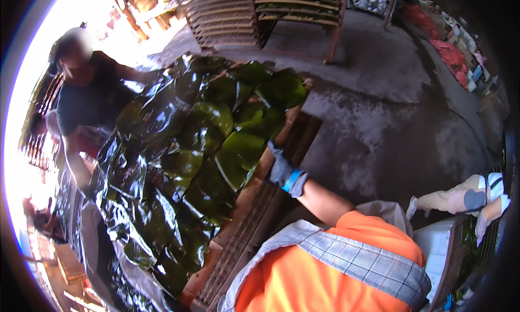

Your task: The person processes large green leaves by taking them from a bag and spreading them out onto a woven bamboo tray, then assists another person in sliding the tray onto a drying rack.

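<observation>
My right hand (pixel 284 169), in a grey glove with a blue band at the wrist, grips the near wooden edge of a slatted tray (pixel 239 206); its fingers are partly hidden. Large wet green leaves (pixel 207 121) lie overlapping across the tray, glossy and dark. Out of view is my left hand; before me on that side are more leaves and the tray's lower edge. Across the tray a co-worker (pixel 95 92) in a dark top has both arms at the far side, the hands mostly hidden by leaves and glare.
A slatted wooden rack (pixel 264 17) with leaves on its shelves stands beyond the tray. Concrete floor (pixel 365 129) with damp patches lies to the right. Another person (pixel 459 200) with white gloves is at the right edge, near a white tiled surface (pixel 432 247). Grey sheeting (pixel 91 239) hangs lower left.
</observation>
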{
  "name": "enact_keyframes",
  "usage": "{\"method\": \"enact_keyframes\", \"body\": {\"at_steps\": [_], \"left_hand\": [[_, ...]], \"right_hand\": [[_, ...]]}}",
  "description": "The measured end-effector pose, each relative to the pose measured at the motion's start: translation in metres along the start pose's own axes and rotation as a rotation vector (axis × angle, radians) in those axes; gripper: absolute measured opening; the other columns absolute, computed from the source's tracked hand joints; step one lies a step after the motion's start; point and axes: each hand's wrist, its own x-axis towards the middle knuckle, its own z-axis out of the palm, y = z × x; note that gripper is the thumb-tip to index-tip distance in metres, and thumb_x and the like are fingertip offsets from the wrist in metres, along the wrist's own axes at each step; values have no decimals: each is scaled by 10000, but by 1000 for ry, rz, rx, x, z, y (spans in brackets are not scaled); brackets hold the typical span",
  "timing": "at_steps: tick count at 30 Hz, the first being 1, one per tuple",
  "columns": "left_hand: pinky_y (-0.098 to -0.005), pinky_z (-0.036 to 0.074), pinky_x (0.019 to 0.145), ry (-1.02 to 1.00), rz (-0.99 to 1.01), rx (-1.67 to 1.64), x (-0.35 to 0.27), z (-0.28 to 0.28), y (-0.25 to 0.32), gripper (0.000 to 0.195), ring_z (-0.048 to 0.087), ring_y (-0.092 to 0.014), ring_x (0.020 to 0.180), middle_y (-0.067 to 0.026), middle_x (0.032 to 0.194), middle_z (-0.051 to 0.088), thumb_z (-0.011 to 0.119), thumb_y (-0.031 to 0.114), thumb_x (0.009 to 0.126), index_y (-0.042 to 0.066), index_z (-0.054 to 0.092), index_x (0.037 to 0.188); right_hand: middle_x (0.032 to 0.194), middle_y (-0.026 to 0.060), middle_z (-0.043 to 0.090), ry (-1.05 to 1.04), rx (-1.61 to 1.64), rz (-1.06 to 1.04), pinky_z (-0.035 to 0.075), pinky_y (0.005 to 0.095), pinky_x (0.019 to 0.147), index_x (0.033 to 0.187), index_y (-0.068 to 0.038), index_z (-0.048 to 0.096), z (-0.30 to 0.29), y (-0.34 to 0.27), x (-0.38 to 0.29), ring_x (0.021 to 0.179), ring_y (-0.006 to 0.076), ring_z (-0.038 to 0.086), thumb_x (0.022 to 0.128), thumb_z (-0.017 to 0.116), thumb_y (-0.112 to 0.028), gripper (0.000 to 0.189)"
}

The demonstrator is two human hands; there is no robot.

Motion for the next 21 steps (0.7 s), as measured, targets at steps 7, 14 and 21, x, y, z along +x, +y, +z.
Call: {"method": "enact_keyframes", "body": {"at_steps": [7, 14, 21], "left_hand": [[-326, 313, 1049, 5, 82, -38, 2, 15, 13, 450, 402, -280, 1268, -198, 1387, 399, 361, 176, 968, -53, 350, 1354], [-325, 315, 1048, -90, 341, -154, 39, 77, 129, 446, 406, -277, 1265, -196, 1383, 404, 359, 176, 967, -52, 358, 1351], [-325, 317, 1047, -71, 295, -114, 24, 61, 213, 442, 411, -274, 1263, -194, 1380, 409, 357, 175, 966, -50, 365, 1347]], "right_hand": [[1252, 87, 547, 333, -400, -118, 336, 337, 996, 1215, -87, 512, 78, 27, -25, 1156, 236, 474, 885, 444, -566, 585], [1027, 146, 592, -197, 60, -11, 424, 355, 825, 1086, -66, 556, -15, -30, 11, 936, 241, 530, 894, 410, -531, 523], [1218, 110, 559, -231, -255, -92, 360, 338, 990, 1241, -46, 483, 76, -27, -40, 1117, 236, 502, 950, 349, -499, 555]]}}
